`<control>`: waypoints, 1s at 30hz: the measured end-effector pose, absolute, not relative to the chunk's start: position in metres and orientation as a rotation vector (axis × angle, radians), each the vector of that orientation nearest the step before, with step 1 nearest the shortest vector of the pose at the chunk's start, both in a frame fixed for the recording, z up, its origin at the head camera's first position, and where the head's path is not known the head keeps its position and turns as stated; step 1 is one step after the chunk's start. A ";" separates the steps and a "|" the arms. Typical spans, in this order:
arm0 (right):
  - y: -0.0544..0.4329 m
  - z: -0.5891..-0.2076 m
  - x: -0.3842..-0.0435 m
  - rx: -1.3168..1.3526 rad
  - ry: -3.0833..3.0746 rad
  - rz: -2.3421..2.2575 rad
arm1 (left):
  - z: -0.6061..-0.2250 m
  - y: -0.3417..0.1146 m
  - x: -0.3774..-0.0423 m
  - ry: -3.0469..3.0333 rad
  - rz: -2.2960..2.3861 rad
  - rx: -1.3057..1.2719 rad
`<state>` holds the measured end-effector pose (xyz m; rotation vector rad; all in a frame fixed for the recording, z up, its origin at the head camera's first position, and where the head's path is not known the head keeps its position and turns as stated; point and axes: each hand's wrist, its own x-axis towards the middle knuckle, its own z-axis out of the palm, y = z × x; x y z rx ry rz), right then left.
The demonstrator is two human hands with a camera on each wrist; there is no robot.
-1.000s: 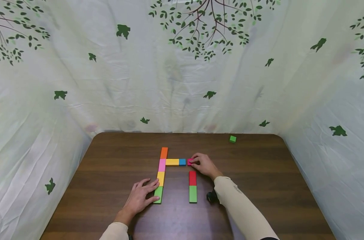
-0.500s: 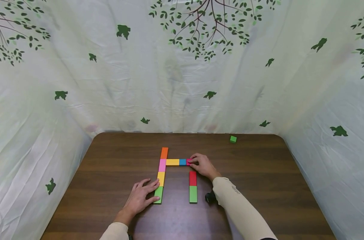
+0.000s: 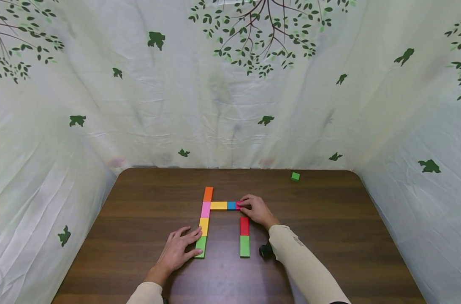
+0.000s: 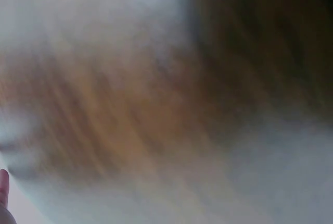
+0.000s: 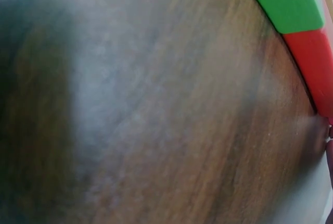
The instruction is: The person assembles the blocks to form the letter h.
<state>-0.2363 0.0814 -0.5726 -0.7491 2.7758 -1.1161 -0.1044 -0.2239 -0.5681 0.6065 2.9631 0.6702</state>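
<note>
My right hand (image 3: 258, 210) pinches a small magenta block (image 3: 237, 205) between thumb and fingers. That block touches a blue block (image 3: 231, 205), which continues a row from a yellow block (image 3: 218, 206). At its left end the row meets a pink block (image 3: 205, 209) in a straight column, below an orange block (image 3: 208, 194). My left hand (image 3: 176, 250) lies with extended fingers against the column's lower yellow block (image 3: 204, 226) and green block (image 3: 201, 245). Nearer me than the magenta block, a red block (image 3: 244, 226) adjoins another green block (image 3: 245, 246); both reappear in the right wrist view.
A green cube (image 3: 295, 176) sits alone by the far edge of the brown wooden table (image 3: 329, 219). Behind it hangs a pale curtain (image 3: 230, 139) with leaf prints. Blurred tabletop (image 4: 130, 120) fills most of the left wrist view.
The right hand has slid the magenta block a little left, closing the gap to the blue block. My left hand stays where it was.
</note>
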 end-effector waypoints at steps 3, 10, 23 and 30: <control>0.081 -0.572 -0.235 -0.736 2.766 -1.144 | -0.568 -0.224 -0.104 2.963 0.668 0.605; 0.081 -0.570 -0.235 -0.723 2.754 -1.155 | -0.567 -0.224 -0.105 2.955 0.668 0.593; 0.093 -0.572 -0.231 -0.594 2.723 -1.371 | -0.568 -0.223 -0.104 2.963 0.655 0.610; 0.145 -0.577 -0.240 -0.400 2.811 -1.502 | -0.570 -0.224 -0.104 2.985 0.616 0.622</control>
